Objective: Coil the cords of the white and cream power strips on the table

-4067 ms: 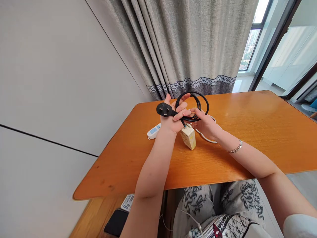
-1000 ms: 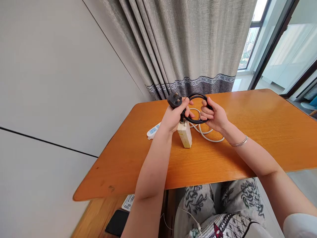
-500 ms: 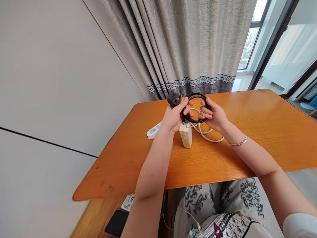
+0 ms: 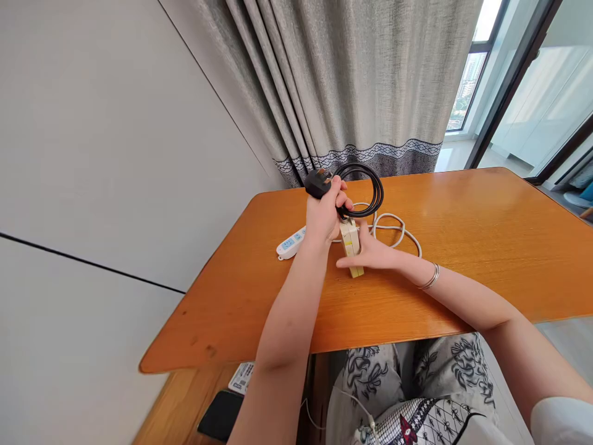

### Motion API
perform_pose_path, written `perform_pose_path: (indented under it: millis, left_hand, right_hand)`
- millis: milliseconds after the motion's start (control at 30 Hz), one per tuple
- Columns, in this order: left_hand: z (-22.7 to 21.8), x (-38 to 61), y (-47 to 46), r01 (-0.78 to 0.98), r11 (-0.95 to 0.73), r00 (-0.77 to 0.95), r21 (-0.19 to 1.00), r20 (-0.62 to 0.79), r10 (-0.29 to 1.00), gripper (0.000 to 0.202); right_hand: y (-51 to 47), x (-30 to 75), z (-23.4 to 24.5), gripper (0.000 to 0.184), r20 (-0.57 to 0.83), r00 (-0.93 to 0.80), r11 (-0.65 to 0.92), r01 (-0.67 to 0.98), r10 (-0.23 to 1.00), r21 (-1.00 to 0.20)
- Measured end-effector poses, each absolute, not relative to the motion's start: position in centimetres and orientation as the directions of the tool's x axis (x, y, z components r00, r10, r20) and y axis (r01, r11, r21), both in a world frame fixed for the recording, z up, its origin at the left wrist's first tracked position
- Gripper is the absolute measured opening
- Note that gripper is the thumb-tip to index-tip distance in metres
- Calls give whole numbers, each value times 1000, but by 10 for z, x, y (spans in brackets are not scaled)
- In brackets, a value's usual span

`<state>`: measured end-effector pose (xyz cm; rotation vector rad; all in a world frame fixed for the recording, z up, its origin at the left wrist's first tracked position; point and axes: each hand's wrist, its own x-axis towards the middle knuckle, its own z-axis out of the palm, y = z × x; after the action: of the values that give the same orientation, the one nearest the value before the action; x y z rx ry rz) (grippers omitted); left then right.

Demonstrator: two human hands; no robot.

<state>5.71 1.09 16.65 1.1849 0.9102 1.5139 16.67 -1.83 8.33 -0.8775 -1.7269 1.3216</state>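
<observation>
My left hand [image 4: 324, 216] is closed round a coiled black power cord [image 4: 370, 185], just behind its black plug [image 4: 316, 183], which sticks out to the left. The coil stands above the hand. A cream adapter block [image 4: 352, 244] hangs from the cord and rests on the orange wooden table [image 4: 463, 247]. My right hand [image 4: 370, 252] holds the block from the right, thumb on one side and fingers underneath. A white cable [image 4: 398, 230] loops on the table behind that hand.
A white power strip [image 4: 291, 243] with blue sockets lies on the table left of my hands. A grey curtain [image 4: 352, 80] hangs behind the table, a plain wall on the left. Under the table edge lie a dark phone [image 4: 220, 414] and a white card [image 4: 242, 377].
My right hand has let go of the black coil and dropped to the cream block. The left hand now holds the coil alone, slightly higher and to the left.
</observation>
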Motion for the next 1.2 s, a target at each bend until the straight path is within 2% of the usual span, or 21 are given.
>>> perform_pose_path:
  millis: [67,133,233,300,367,433,500,600,700,767,867,967,1067,1133,1200]
  left_hand:
    - [163,57,17,-237,-291,-113,927,271,956,35]
    - [159,55,23,-192,-344,-171,919,313,934,32]
    - [153,47,33,-49,-389,-234,920,368,900,25]
    - [149,39,40,46,-376,-248,925,375,893,20]
    - [146,31,46,92,-347,-233,933,359,904,19]
    - [143,26,49,86,-314,-195,946,325,926,21]
    - [141,25,51,50,-273,-140,961,277,951,23]
    - [140,29,47,-10,-201,-20,980,201,979,24]
    - [140,37,41,-88,-89,98,992,98,990,24]
    - [140,43,36,-154,29,172,988,-2,985,21]
    - [140,49,31,-210,163,247,964,-109,963,20]
    - [139,51,31,-224,214,255,951,-155,954,20]
    - [136,49,37,-240,249,254,938,-187,949,18]
    - [133,49,41,-241,257,258,936,-193,947,19]
    - [131,49,44,-239,262,259,935,-199,945,21]
  right_hand:
    - [-22,167,81,106,81,-464,242,299,882,-923]
    - [-26,170,87,95,-8,-467,241,471,884,-849]
    - [-33,182,110,85,-108,-464,289,700,879,-653]
    - [-38,192,128,80,-84,-466,365,782,881,-506]
    - [-40,203,144,70,-4,-477,434,804,879,-407]
    - [-42,217,157,57,73,-470,461,805,880,-374]
    - [-42,232,168,45,142,-429,448,793,892,-413]
    - [-40,250,179,35,268,-336,428,647,903,-631]
    - [-33,256,182,40,377,-146,403,235,914,-885]
    - [-23,255,177,47,391,19,391,2,920,-920]
    - [-5,250,164,48,382,156,402,-117,911,-908]
    - [5,248,153,57,312,94,324,-193,946,-926]
    - [4,247,147,65,173,-130,135,-263,976,-955]
    - [3,244,146,56,112,-224,41,-299,968,-953]
    - [3,240,145,44,90,-237,5,-340,967,-940]
